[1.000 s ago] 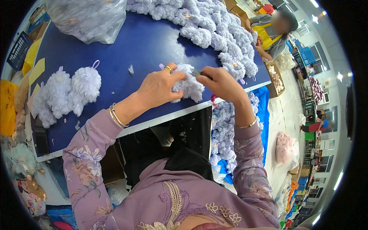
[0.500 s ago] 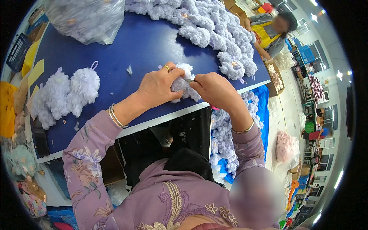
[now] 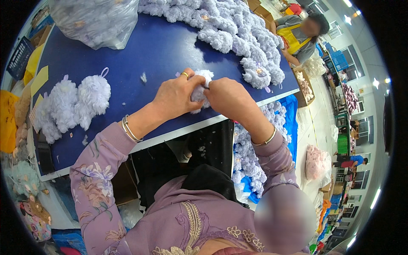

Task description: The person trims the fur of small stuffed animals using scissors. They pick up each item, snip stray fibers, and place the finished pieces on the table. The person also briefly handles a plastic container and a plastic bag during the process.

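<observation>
Near the front edge of the blue-topped table, my left hand [image 3: 177, 92] is closed round a small lavender fluffy plush piece [image 3: 205, 75], with a ring on one finger. My right hand [image 3: 231, 98] presses close against the same plush from its right side. Its fingers are closed on a slim metal tool [image 3: 206, 88], of which only a short dark length shows between the hands; its kind and tip are hidden. To the left, several finished-looking lavender plush pieces [image 3: 93, 95] with ribbon loops lie in a row.
A big heap of lavender plush [image 3: 221, 25] covers the table's far right. A clear bag [image 3: 95, 21] of plush stands far left. More plush [image 3: 248, 148] lies on a blue sheet below the right edge. A co-worker [image 3: 297, 38] in a yellow apron sits beyond the heap.
My right hand has moved left, closer to my left hand, and more of the metal tool is now hidden. My left hand has barely moved.
</observation>
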The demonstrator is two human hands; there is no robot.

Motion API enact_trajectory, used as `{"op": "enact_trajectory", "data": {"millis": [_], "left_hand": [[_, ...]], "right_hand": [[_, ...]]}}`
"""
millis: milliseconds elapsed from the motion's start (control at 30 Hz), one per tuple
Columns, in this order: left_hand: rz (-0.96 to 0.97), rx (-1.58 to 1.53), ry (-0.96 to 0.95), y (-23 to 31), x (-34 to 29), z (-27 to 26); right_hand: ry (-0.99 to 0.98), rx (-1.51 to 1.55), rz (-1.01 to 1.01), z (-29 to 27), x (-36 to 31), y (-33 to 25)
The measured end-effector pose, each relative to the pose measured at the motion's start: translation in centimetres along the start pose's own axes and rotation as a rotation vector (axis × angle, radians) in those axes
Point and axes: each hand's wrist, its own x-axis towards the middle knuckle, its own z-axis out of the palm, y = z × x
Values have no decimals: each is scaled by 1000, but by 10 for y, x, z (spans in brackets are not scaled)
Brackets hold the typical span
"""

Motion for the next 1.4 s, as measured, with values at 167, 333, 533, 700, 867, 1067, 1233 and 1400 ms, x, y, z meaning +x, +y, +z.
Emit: {"op": "enact_trajectory", "data": {"millis": [167, 333, 533, 700, 867, 1067, 1233, 1400], "left_hand": [[-5, -60, 20, 1, 4, 9], [-76, -108, -28, 3, 4, 13], [-76, -262, 18, -8, 4, 8], [-191, -419, 94, -23, 5, 26], [-463, -673, 92, -6, 8, 14], [-441, -780, -117, -12, 9, 6], [-371, -847, -208, -11, 5, 10], [-305, -893, -306, -12, 1, 11]], "right_hand": [[-7, -44, -36, -2, 16, 8], [-191, -188, -63, -21, 33, -4], [-285, 93, -169, -14, 49, 33], [-79, 380, -272, 6, 35, 44], [152, 589, -299, 31, 28, 48], [112, 913, -215, 44, 7, 55], [39, 967, -236, 46, 2, 69], [-84, 889, -312, 30, -2, 72]]}}
